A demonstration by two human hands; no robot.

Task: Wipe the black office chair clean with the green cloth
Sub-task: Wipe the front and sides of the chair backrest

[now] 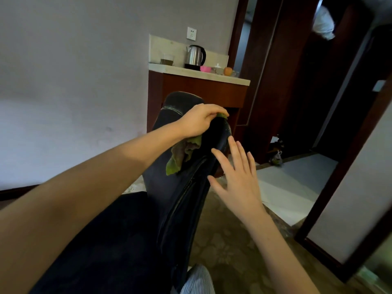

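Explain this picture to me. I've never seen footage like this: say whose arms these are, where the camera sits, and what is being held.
There is no machine here. One camera sits on a person's head and looks down at their own bare arms. The left hand grips the green cloth against the top of the black chair. The right hand is spread open beside the chair back and holds nothing. Behind, a counter carries a kettle.

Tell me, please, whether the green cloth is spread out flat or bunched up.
Bunched up: the left hand grips the green cloth against the black office chair backrest, and crumpled folds hang below the palm.
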